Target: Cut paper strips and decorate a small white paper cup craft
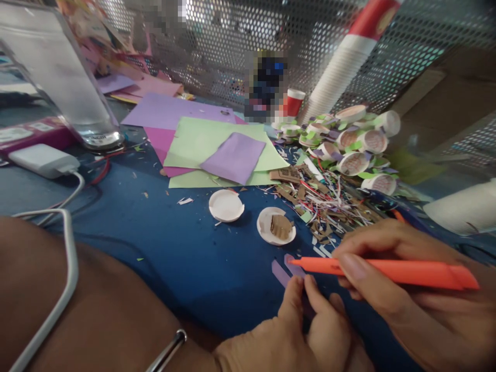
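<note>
My right hand (pixel 403 289) grips an orange marker (pixel 391 271), its tip at the end of a small purple paper strip (pixel 293 262). Between thumb and finger, my left hand (pixel 313 330) pinches the lower part of that strip. A second purple strip (pixel 280 274) lies just left of it and also runs under my fingers; the lower ends are hidden. Beyond my hands sits a shallow white paper cup base (pixel 263 227) with a piece of brown cardboard (pixel 281 229) in it. Farther left is another white cup base (pixel 227 205).
Green paper (pixel 186 147) and a purple sheet (pixel 236 157) lie farther back. Paper scraps (pixel 329 206) and several decorated cup pieces (pixel 354 163) crowd the right. A tall cup stack (pixel 337 67) leans behind. Left are a glass (pixel 65 77), white charger (pixel 42 160) and cable (pixel 70 253).
</note>
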`<state>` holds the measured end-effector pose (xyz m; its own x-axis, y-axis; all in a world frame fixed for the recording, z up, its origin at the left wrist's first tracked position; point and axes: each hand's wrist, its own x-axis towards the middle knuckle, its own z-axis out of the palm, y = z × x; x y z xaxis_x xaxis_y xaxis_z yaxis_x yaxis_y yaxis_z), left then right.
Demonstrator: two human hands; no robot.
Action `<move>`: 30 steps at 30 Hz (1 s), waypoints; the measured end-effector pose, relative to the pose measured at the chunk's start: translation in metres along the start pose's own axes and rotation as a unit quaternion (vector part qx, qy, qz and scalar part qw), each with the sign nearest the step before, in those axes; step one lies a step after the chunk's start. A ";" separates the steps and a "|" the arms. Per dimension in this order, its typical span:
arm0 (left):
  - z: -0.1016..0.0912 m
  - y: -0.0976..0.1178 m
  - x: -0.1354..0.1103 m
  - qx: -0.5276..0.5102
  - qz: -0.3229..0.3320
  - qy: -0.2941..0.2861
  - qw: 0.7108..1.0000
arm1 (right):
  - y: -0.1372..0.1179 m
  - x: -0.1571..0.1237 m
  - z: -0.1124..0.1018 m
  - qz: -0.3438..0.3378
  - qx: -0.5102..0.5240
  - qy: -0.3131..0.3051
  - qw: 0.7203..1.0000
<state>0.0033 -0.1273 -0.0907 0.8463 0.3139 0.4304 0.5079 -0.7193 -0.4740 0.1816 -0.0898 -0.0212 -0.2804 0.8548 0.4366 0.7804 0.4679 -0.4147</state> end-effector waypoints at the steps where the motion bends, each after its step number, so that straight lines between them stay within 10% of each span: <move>1: 0.001 0.001 0.000 0.002 0.001 -0.002 1.000 | 0.000 0.001 0.000 -0.017 0.005 -0.012 1.000; 30: -0.007 -0.003 0.012 -0.066 -0.043 -0.016 0.997 | -0.005 0.001 0.010 0.011 0.068 -0.061 0.996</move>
<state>0.0106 -0.1263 -0.0789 0.8060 0.3965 0.4395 0.5555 -0.7632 -0.3300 0.1719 -0.0890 -0.0270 -0.3364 0.8826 0.3284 0.7068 0.4670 -0.5313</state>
